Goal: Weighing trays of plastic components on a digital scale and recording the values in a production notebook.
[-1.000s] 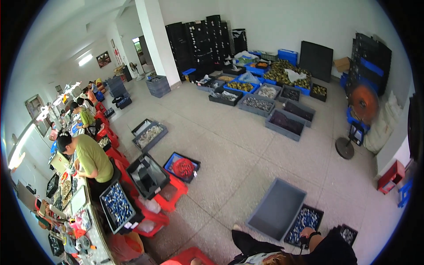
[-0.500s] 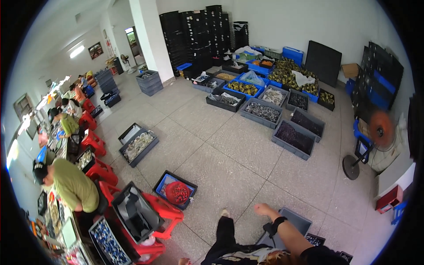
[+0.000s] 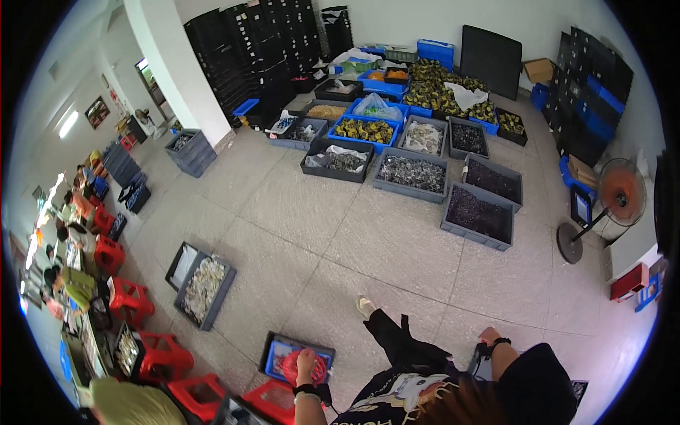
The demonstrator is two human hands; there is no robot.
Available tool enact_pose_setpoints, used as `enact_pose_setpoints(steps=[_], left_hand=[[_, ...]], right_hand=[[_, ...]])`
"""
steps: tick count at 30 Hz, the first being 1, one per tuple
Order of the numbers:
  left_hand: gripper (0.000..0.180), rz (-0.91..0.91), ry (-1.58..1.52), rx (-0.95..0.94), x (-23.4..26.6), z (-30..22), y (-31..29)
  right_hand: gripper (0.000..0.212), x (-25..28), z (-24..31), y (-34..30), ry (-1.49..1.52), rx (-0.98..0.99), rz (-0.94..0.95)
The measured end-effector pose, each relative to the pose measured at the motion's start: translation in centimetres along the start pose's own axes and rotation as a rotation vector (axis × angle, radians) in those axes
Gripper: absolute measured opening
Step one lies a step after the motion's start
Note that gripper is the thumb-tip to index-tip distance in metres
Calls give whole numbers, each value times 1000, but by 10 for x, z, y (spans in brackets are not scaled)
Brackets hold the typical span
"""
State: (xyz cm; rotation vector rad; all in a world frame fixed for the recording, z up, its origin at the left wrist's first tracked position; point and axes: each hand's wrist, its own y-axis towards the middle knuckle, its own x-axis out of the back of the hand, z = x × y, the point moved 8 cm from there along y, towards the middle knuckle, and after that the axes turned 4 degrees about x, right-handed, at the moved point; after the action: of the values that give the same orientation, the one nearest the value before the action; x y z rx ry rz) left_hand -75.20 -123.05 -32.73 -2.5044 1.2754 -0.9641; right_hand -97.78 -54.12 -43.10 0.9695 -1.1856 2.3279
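Floor space is taking up most of the view — pale speckled tile with grey and blue crates spread across it. The person is walking over it, one dark-trousered leg and pale shoe (image 3: 365, 307) stepping forward.

Left hand (image 3: 306, 360) is hanging low at the person's side, a dark wrist strap below it; it is lying over a blue crate (image 3: 278, 351) on the floor. That crate is shallow and rectangular with a dark rim, and it is holding a round red item (image 3: 290, 370), mesh-like in look. Whether the fingers are curling or touching the red item cannot be told at this size.

Right hand (image 3: 489, 334) is swinging beside the hip, also strapped at the wrist — it is showing as a loose fist with nothing visible in it.

Red stools (image 3: 129, 300) are lining the left edge beside a workbench where seated people are working. A grey crate of pale parts (image 3: 205, 289) is sitting nearby, and a standing fan (image 3: 619, 192) is at the right.
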Motion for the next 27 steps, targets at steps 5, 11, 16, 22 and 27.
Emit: enact_pose_setpoints(steps=[5, 11, 16, 22, 27], left_hand=[[24, 48, 332, 58, 37, 135, 119], [28, 324, 1040, 29, 84, 115, 242], [25, 167, 643, 114, 113, 57, 385], [21, -2, 230, 159, 248, 9, 604], [18, -143, -173, 250, 309, -35, 754]], right_hand=[[17, 143, 104, 156, 602, -796, -40], [14, 307, 200, 483, -653, 211, -425], [20, 451, 475, 642, 315, 141, -341], [22, 512, 594, 780, 62, 315, -174], [22, 577, 547, 879, -197, 151, -239]])
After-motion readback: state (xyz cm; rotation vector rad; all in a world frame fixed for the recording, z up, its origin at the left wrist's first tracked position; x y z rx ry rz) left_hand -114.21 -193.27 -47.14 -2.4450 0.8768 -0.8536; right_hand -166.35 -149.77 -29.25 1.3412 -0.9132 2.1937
